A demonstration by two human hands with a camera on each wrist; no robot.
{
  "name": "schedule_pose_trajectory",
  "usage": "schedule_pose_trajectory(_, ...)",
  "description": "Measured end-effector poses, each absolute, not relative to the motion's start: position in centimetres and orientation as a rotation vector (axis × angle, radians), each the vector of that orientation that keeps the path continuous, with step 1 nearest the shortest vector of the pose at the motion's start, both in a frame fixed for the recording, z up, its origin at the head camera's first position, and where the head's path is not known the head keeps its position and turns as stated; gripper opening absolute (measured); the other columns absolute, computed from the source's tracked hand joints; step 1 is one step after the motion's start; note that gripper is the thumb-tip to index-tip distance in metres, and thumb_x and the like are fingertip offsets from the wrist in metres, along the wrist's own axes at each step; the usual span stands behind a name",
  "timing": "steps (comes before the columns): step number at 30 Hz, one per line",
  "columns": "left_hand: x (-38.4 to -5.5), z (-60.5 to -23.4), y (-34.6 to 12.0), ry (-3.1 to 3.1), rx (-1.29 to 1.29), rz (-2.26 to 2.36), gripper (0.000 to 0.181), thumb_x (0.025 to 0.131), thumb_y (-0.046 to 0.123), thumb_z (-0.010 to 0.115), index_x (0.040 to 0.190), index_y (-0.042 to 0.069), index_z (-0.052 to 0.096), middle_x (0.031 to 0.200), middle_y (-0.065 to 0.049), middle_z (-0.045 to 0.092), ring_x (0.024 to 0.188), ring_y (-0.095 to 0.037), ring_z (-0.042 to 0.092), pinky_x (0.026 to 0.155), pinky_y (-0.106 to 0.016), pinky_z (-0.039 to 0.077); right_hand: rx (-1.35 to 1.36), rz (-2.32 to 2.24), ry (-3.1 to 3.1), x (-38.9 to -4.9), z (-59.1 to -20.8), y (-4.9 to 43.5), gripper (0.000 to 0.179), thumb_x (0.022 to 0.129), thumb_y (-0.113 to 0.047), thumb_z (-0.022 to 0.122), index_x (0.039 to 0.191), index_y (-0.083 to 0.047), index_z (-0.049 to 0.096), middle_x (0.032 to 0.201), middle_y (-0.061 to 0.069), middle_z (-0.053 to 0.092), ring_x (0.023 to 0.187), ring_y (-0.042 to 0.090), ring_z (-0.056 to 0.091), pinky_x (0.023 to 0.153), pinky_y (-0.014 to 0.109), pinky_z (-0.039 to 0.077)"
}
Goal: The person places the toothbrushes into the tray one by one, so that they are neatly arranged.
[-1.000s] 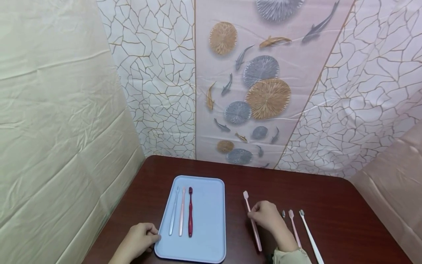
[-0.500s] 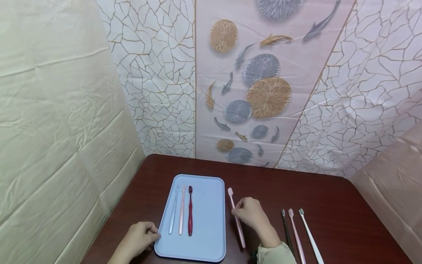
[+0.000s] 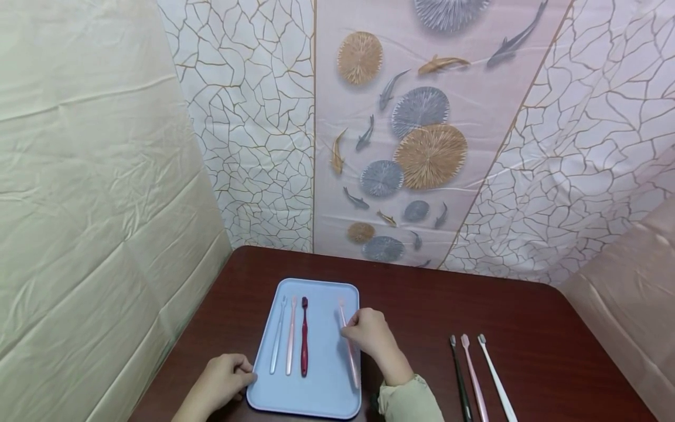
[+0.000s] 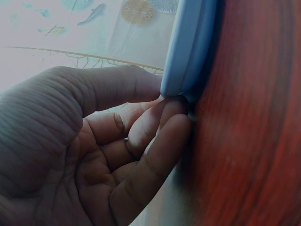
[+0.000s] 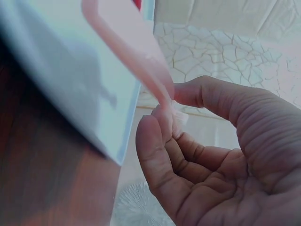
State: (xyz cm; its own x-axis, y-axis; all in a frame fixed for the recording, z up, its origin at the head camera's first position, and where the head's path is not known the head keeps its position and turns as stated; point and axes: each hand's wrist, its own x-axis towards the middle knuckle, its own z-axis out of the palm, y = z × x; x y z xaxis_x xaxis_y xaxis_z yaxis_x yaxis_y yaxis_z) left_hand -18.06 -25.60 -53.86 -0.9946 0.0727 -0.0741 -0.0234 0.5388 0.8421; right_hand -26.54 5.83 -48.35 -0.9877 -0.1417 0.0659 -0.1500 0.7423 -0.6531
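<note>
Over the right side of the blue tray (image 3: 323, 340): pink toothbrush (image 3: 352, 362), one, pinched in my right hand (image 3: 371, 335). At the tray's left edge: my left hand (image 3: 227, 378), gripping it. Step, I judge: placing, apart from the red toothbrush (image 3: 304, 346); next calls for levelling, lowering, letting go.

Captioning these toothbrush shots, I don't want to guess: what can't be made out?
Head view: the middle of the held pink toothbrush, hidden by the right hand.
Right wrist view: that toothbrush's bristles, blurred.
Head view: the end of the white toothbrush, cut off by the bottom edge.
Left wrist view: most of the tray, cut off by the top edge.
</note>
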Motion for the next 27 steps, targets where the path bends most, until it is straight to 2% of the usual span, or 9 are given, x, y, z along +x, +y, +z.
schedule_pose_trajectory(4,-18.0,-53.9,-25.6,2.66,0.042,1.465,0.01,0.082,0.008,0.075,0.078,0.006,0.065,0.072,-0.001,0.066,0.058,-0.016,0.062,0.049,-0.027,0.055,0.194,1.106,-2.926,-27.0,-48.8,4.6,0.022,0.075,-0.013,0.075,0.057,-0.011,0.062,0.051,-0.004,0.052,0.048,0.011,0.046,0.044,0.025,0.039)
schedule_pose_trajectory(12,-18.2,-54.0,-25.6,2.664,0.038,1.457,0.012,0.083,0.01,0.075,0.078,0.006,0.065,0.072,0.0,0.065,0.059,-0.016,0.062,0.049,-0.028,0.055,0.149,1.062,-2.933,-27.9,-50.1,2.4,0.022,0.075,-0.016,0.077,0.059,-0.011,0.063,0.055,-0.001,0.055,0.05,0.014,0.05,0.044,0.029,0.041)
schedule_pose_trajectory(22,-18.3,-54.0,-25.5,2.679,0.042,1.427,0.01,0.083,0.009,0.074,0.078,0.006,0.066,0.072,0.0,0.067,0.057,-0.015,0.062,0.048,-0.028,0.055,0.138,1.036,-2.961,-29.1,-52.3,0.9,0.035,0.076,-0.012,0.074,0.052,-0.015,0.049,0.044,-0.006,0.036,0.041,0.011,0.04,0.039,0.025,0.031)
schedule_pose_trajectory(27,-18.3,-53.8,-25.5,2.681,0.032,1.418,0.01,0.083,0.009,0.074,0.079,0.006,0.066,0.073,0.001,0.066,0.057,-0.015,0.062,0.049,-0.029,0.055,0.136,1.013,-2.962,-29.2,-52.2,0.5,0.035,0.075,-0.011,0.072,0.053,-0.015,0.045,0.045,-0.005,0.039,0.04,0.012,0.042,0.038,0.025,0.033)
